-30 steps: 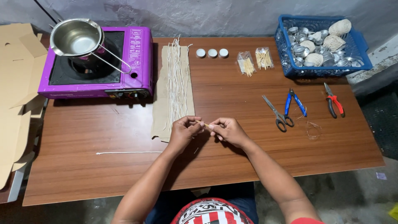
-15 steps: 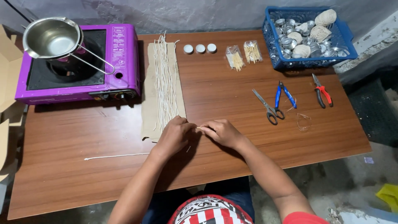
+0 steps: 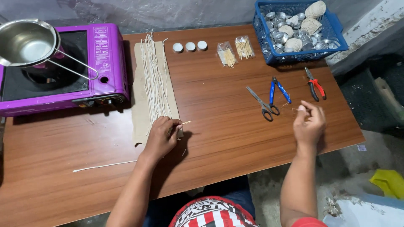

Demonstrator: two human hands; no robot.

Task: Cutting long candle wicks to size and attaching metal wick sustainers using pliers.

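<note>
Centre frame, my left hand (image 3: 162, 136) pinches a thin stick (image 3: 185, 122) at the cardboard sheet's (image 3: 139, 105) lower edge, keeping it steady; at right, my right hand (image 3: 309, 124) closes on fine wire (image 3: 297, 109) beside the scissors (image 3: 261, 103)

A single head-worn view looks steeply down and forward over the brown tabletop (image 3: 219, 105) from the near edge, at about arm's reach, tilted a little so the far edge slopes. The left hand (image 3: 162, 136) sits near the middle of the frame, its grip low over the surface; the right hand (image 3: 309, 122) lies well off to that grip's right. Beyond the grips the frame reaches the grey wall, and below them the person's own lap.
</note>
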